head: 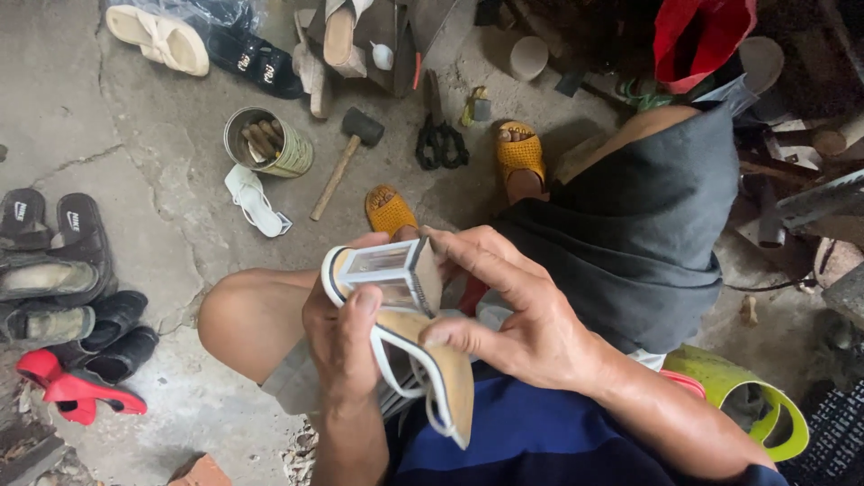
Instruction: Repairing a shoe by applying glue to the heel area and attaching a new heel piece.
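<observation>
A shoe (409, 324) sat between the left hand (342, 333) and right hand (513, 315), above the knees. On the floor (153, 162) beyond lay a hammer (346, 157), a tin (270, 144) to its left, pliers (441, 139) to its right. More shoes (63, 288) lay far left.

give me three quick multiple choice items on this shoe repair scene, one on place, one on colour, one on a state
1. Where does the hammer lie?
A. on the floor beside the tin can
B. in the person's lap
C. inside the can

2. What colour are the sandals on the person's feet?
A. black
B. yellow-orange
C. white

3. How is the high-heeled shoe held?
A. by the left hand only
B. lying loose on the floor
C. by both hands, the right hand too

Answers: 1 A, its handle rests on concrete next to the can; 2 B, both woven sandals are yellow-orange; 3 C, each hand has a grip on it.
</observation>
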